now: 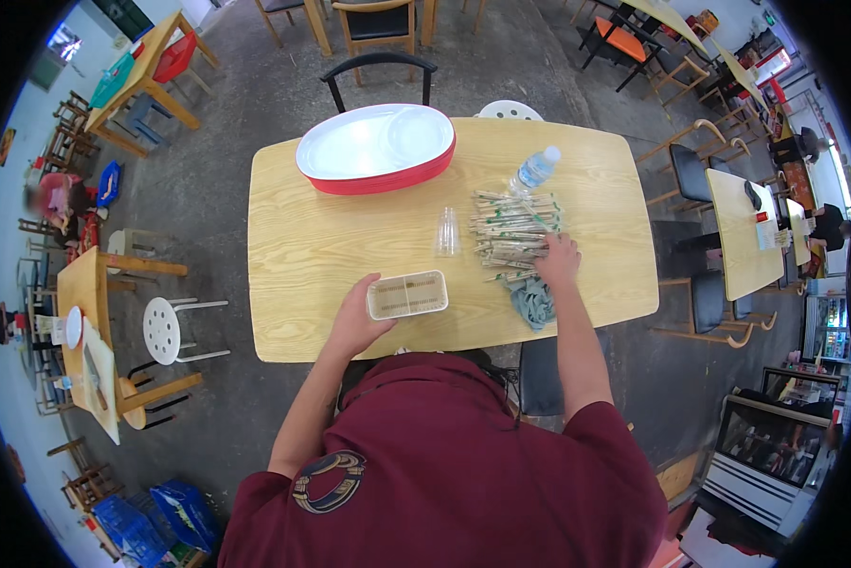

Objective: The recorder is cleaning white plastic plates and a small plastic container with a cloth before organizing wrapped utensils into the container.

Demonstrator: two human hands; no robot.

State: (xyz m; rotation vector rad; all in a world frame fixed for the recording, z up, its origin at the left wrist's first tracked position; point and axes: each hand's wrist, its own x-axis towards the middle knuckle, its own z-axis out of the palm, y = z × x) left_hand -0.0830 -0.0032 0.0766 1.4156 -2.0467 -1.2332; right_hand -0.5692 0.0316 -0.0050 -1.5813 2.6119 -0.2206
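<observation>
My left hand (358,318) grips the left end of a small white plastic basket (407,295) with a slotted bottom and a divider. My right hand (560,260) rests on the right side of a pile of wrapped chopsticks (507,231) with green marks; its fingertips touch the pile, and whether they hold any cannot be told. A crumpled grey-green cloth (532,304) lies just below the pile, by my right wrist. Clear plastic cups (447,233), nested and lying on their side, are between basket and pile. A clear plastic bottle (535,169) lies tilted at the pile's top.
A stack of red-and-white oval trays (375,145) stands at the far left of the wooden table (283,248). A black chair (379,60) and a white stool (509,110) stand beyond it. Other tables are on both sides; people are at the far left and far right.
</observation>
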